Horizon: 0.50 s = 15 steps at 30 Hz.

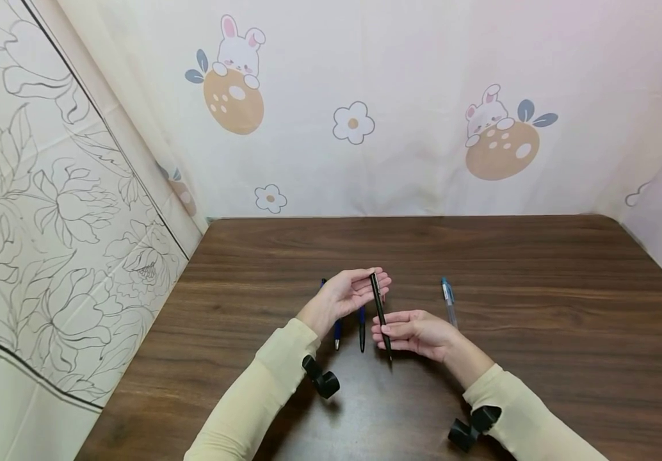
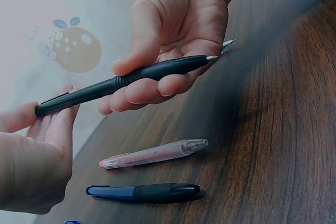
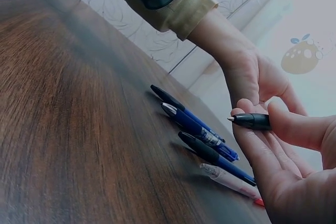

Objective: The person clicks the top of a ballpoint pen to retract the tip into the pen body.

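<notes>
Both hands hold a black ballpoint pen [image 2: 152, 72] above the table, its metal tip bare. My right hand [image 1: 420, 336] pinches the grip part between thumb and fingers. At the clip end, my left hand [image 1: 348, 294] has the pen between its thumb tip and fingers. Below the hands lie a clear pen with pink parts [image 2: 157, 153] and a blue pen with a black grip [image 2: 142, 192]. In the right wrist view, a dark blue pen [image 3: 194, 129] and another black-and-blue pen [image 3: 173, 100] lie beside them.
A clear pen with a blue top [image 1: 448, 298] lies right of the hands, partly hidden by the right one. The brown wooden table [image 1: 538, 275] meets a printed curtain [image 1: 411, 160] at the back. A floral panel [image 1: 77, 211] stands at the left.
</notes>
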Motion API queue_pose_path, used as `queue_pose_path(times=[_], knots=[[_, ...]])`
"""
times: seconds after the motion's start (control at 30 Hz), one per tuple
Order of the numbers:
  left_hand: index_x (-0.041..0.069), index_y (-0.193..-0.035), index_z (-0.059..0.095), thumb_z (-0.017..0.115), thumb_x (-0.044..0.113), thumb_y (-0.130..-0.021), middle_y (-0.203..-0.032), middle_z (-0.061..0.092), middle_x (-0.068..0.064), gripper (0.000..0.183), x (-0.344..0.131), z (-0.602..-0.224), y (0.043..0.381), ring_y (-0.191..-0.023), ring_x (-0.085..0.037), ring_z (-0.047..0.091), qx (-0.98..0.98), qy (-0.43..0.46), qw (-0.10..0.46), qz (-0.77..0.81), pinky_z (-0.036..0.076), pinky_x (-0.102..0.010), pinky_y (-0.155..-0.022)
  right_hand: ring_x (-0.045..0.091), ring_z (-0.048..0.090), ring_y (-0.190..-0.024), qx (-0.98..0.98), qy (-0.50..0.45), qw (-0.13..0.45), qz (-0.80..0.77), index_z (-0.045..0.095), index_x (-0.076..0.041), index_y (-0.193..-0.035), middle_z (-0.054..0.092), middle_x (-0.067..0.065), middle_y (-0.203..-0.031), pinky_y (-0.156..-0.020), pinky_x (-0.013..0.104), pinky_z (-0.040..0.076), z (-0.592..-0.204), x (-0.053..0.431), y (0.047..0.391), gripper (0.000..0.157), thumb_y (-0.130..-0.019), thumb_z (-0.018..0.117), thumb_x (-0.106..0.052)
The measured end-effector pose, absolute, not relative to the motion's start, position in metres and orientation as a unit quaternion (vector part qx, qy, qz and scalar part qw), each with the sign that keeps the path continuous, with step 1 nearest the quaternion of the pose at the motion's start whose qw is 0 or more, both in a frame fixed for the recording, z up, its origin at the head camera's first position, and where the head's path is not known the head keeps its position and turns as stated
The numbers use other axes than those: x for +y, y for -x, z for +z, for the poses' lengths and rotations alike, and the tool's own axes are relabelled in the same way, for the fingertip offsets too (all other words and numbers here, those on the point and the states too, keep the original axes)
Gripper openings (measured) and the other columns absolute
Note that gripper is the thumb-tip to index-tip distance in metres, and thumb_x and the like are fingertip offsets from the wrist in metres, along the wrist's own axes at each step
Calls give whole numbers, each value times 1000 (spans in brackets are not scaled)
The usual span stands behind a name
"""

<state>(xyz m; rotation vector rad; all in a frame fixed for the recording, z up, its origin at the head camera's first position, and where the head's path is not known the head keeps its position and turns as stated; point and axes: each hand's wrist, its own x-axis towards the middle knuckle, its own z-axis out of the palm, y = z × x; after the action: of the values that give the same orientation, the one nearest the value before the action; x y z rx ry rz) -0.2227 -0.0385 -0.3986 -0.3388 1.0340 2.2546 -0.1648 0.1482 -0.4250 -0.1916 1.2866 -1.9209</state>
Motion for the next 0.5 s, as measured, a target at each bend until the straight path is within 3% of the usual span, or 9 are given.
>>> queue_pose_path(times=[0.5], knots=[[-3,-145,36,46,9,-101,-152,36,-22,47,-39,-393,225,-139,-31,41,402,120,322,849,34,-40,-119,11,71,-94,517,78,390,-758,51,12,-126,73,2,-98,-90,29,58,-422,149,163,34,-94,56,0]])
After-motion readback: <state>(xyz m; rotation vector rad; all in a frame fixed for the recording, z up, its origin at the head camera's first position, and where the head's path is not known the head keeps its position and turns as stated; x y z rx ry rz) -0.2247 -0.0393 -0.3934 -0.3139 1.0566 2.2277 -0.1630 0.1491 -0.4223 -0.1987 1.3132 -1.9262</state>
